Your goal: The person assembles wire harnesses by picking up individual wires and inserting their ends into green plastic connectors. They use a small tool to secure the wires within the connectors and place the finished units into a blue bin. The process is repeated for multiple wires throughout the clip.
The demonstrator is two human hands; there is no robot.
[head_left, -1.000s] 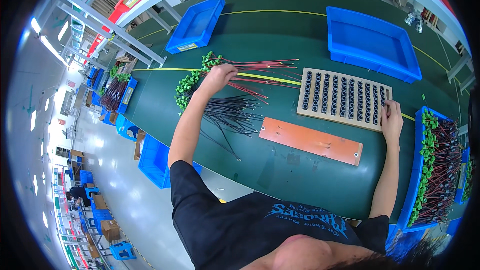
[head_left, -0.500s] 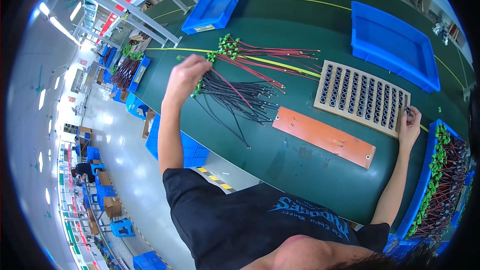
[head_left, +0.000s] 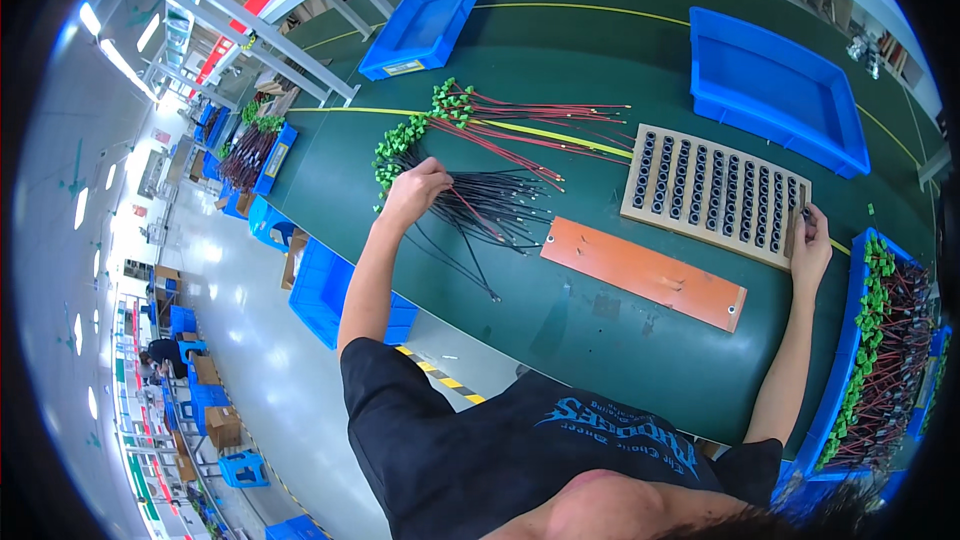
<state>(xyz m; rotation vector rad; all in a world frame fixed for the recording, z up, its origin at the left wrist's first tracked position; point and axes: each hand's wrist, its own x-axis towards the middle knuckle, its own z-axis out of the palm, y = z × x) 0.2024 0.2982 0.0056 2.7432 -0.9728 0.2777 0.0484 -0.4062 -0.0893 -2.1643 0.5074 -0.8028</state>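
We see the left hand (head_left: 418, 190) closed, pinching one red wire (head_left: 478, 220) out of the black wire bundle (head_left: 490, 210) on the green bench (head_left: 560, 320); the wire's long axis runs from the hand toward the right and slightly down, free end pointing at the orange plate (head_left: 645, 272). The black bundle fans the same way, green connector heads (head_left: 397, 140) at the left end, bare tips to the right, a few strands trailing down toward the near bench edge. A second bundle, red wires (head_left: 540, 125) with green heads, lies just behind, long axis left to right. Right hand (head_left: 810, 245) rests at the right end of the tan holed block (head_left: 715, 195), fingers curled against its edge; we cannot tell if it pinches anything. Orange plate lies flat in front of the block, tilted down to the right. Blue tray (head_left: 775, 90) sits far right, a smaller blue tray (head_left: 425, 10) far left. A blue bin (head_left: 850, 360) at the right bench edge holds more green-headed wires. Left of the bench: grey shop floor (head_left: 250, 360), blue crates, metal racking.
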